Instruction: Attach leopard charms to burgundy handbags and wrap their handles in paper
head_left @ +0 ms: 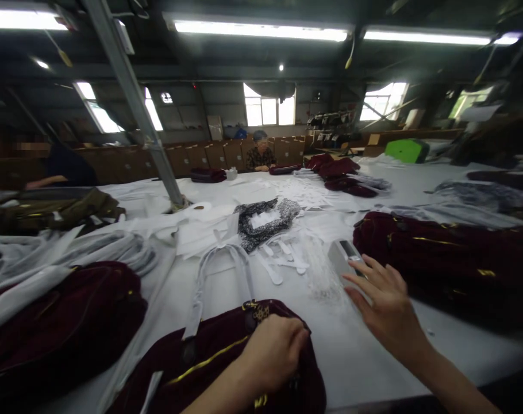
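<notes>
A burgundy handbag [218, 339] with a gold zip lies in front of me, its paper-wrapped handle [196, 299] standing up. At the bag's right end, my left hand [274, 351] is closed on the fabric near a gold charm [261, 312]; its fingertips are partly hidden. My right hand [384, 305] is open, fingers spread, over the near side of a small grey-white box [342, 256] with a dark opening. Whether the fingers touch the box I cannot tell. Beside that box lies a heap of thin clear plastic pieces [324, 276].
More burgundy bags lie left [89, 310] and right [438, 253]. White paper strips [279, 261] and a black-and-white speckled piece [248, 227] lie mid-table. A metal post [145, 115] rises at the left. One person [260, 155] sits across the table, another [67, 164] at far left.
</notes>
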`<action>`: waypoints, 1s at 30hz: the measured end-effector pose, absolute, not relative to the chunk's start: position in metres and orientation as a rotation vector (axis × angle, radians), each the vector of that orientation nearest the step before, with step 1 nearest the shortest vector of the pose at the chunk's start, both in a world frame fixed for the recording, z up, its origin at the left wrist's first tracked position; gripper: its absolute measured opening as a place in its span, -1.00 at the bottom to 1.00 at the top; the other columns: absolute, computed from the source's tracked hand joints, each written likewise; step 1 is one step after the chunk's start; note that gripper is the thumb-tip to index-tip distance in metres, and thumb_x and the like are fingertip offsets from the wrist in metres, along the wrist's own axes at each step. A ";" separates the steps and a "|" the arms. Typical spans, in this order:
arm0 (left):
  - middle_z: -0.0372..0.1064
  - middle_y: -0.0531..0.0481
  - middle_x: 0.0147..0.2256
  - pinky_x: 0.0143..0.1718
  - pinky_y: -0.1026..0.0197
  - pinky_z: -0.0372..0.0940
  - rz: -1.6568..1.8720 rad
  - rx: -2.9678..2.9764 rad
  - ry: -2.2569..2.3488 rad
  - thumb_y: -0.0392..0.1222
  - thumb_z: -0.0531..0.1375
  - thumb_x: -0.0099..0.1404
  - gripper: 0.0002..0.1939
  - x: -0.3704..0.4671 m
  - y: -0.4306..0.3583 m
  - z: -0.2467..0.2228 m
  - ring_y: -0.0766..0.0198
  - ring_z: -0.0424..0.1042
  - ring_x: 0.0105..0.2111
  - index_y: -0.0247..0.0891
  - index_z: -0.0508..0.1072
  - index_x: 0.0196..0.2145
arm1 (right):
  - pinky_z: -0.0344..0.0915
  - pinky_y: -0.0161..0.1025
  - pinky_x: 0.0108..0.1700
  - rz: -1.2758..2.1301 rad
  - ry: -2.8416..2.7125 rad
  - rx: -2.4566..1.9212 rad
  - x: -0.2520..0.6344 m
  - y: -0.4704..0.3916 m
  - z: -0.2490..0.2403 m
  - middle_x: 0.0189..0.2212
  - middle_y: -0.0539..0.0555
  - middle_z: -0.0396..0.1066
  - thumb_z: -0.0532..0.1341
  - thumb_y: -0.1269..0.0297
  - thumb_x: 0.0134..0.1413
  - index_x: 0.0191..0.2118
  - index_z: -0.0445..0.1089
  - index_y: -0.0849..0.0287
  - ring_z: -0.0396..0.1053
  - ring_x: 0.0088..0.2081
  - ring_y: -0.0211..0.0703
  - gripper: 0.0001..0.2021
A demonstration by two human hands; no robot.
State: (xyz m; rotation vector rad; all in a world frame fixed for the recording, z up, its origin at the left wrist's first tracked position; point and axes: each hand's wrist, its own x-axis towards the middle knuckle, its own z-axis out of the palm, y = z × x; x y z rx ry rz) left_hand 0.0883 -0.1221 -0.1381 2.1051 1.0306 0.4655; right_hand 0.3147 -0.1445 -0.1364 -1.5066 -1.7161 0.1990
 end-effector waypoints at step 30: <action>0.39 -0.14 -0.51 -0.32 0.17 0.38 0.545 0.568 1.354 0.11 0.21 0.07 -0.55 0.019 -0.068 -0.197 0.24 0.44 -0.50 -0.40 0.32 -0.35 | 0.16 -0.31 -0.25 0.909 -2.031 -1.567 0.183 -0.104 -0.204 -0.39 0.02 0.38 0.13 0.31 0.04 -0.40 0.39 0.12 0.32 -0.31 -0.18 -0.89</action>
